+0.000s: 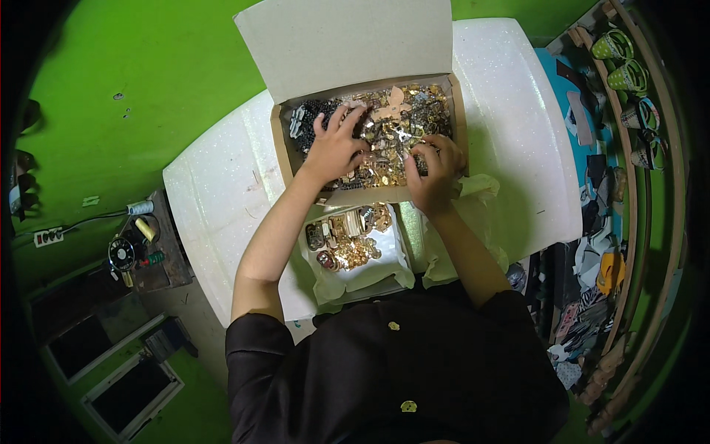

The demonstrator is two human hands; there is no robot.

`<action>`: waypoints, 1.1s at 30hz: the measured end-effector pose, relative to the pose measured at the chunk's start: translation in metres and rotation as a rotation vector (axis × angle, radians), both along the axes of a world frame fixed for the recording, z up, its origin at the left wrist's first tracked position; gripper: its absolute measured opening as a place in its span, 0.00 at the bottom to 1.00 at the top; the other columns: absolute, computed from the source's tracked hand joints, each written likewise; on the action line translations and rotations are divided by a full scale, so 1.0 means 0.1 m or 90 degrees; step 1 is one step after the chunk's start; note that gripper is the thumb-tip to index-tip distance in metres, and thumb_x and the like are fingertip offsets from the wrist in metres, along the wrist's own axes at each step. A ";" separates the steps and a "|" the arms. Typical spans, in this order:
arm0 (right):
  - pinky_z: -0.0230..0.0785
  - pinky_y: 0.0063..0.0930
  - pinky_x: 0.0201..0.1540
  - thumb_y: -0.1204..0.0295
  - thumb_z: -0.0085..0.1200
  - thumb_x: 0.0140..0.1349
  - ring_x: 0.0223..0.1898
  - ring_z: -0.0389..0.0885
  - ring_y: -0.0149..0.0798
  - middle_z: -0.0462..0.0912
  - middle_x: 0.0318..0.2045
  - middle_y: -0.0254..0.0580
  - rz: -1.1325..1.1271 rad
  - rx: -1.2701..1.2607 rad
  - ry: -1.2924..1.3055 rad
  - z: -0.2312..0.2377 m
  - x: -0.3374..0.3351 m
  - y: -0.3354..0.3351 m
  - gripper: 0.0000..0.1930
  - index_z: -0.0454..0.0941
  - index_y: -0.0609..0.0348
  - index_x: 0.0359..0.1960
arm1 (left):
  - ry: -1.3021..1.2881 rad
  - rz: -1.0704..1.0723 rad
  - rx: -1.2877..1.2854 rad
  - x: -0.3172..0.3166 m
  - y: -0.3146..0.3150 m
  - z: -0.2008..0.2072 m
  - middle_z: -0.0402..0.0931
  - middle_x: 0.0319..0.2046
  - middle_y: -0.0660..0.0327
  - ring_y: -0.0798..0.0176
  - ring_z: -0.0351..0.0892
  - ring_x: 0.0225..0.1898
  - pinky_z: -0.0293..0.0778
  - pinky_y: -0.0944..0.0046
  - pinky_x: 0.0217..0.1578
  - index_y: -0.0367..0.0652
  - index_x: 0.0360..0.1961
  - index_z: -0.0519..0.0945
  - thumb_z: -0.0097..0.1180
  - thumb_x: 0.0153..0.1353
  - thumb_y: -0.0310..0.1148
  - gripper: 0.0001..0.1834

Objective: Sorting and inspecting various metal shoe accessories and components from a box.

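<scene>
An opened cardboard box (361,196) is filled with a jumble of gold and silver metal trinkets (384,169), with black beads (316,111) in its left part. My left hand (335,150) lies over the left half of the contents, open, its fingers spread and the tips among the pieces. Over the right side is my right hand (436,172), its fingers bent and closed near the thumb beside shiny silver bits; what it pinches is too small to make out. A light brown flat piece (397,98) lies near the box's back.
Nearer me, a white tray (346,278) holds gold pieces (353,251). Crumpled pale wrapping (481,194) lies beside my right forearm. The box lid (347,48) stands raised at the back. All rest on a white glittery table (222,177); cluttered shelves (592,296) line the right.
</scene>
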State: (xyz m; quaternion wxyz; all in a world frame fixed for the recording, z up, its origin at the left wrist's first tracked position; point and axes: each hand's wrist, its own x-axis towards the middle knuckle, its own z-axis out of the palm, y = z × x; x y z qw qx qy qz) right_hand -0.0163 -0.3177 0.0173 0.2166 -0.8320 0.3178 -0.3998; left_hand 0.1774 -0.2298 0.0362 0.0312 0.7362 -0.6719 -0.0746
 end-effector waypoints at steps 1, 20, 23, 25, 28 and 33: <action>0.50 0.42 0.53 0.74 0.60 0.46 0.50 0.68 0.45 0.74 0.41 0.38 -0.001 -0.003 -0.008 0.00 0.00 0.00 0.09 0.75 0.52 0.30 | -0.018 0.020 -0.017 0.03 0.01 -0.03 0.53 0.65 0.59 0.49 0.46 0.67 0.43 0.33 0.57 0.58 0.32 0.84 0.63 0.49 0.42 0.08; 0.41 0.47 0.56 0.66 0.55 0.54 0.55 0.60 0.50 0.71 0.50 0.41 -0.096 -0.090 -0.068 -0.25 -0.11 0.06 0.11 0.73 0.50 0.38 | 0.083 -0.097 -0.026 -0.42 -0.16 0.07 0.56 0.63 0.55 0.50 0.49 0.66 0.45 0.35 0.59 0.52 0.34 0.83 0.68 0.39 0.47 0.20; 0.40 0.47 0.56 0.67 0.56 0.54 0.57 0.59 0.50 0.73 0.50 0.40 -0.108 -0.091 -0.084 -0.20 -0.08 0.06 0.10 0.73 0.49 0.38 | 0.084 -0.109 -0.014 -0.44 -0.18 0.10 0.57 0.63 0.54 0.51 0.49 0.66 0.44 0.35 0.59 0.49 0.27 0.84 0.66 0.41 0.46 0.15; 0.43 0.45 0.60 0.71 0.56 0.56 0.57 0.60 0.52 0.73 0.50 0.45 -0.128 -0.088 -0.042 -0.14 -0.08 0.06 0.09 0.73 0.55 0.39 | 0.070 -0.115 0.024 -0.41 -0.18 0.12 0.57 0.63 0.54 0.51 0.50 0.66 0.43 0.35 0.59 0.49 0.24 0.84 0.65 0.42 0.46 0.14; 0.40 0.47 0.57 0.68 0.57 0.53 0.57 0.60 0.51 0.74 0.50 0.37 -0.130 -0.052 -0.074 -0.17 -0.07 0.04 0.10 0.74 0.50 0.37 | 0.079 -0.107 -0.006 -0.31 -0.17 0.12 0.59 0.62 0.54 0.51 0.50 0.66 0.42 0.35 0.59 0.49 0.20 0.82 0.63 0.45 0.47 0.13; 0.42 0.44 0.60 0.69 0.57 0.55 0.57 0.60 0.50 0.73 0.50 0.41 -0.124 -0.025 -0.078 -0.09 -0.18 0.05 0.09 0.75 0.53 0.37 | 0.059 0.009 -0.091 -0.26 -0.26 -0.06 0.58 0.62 0.53 0.49 0.50 0.65 0.42 0.34 0.58 0.54 0.36 0.82 0.62 0.48 0.49 0.16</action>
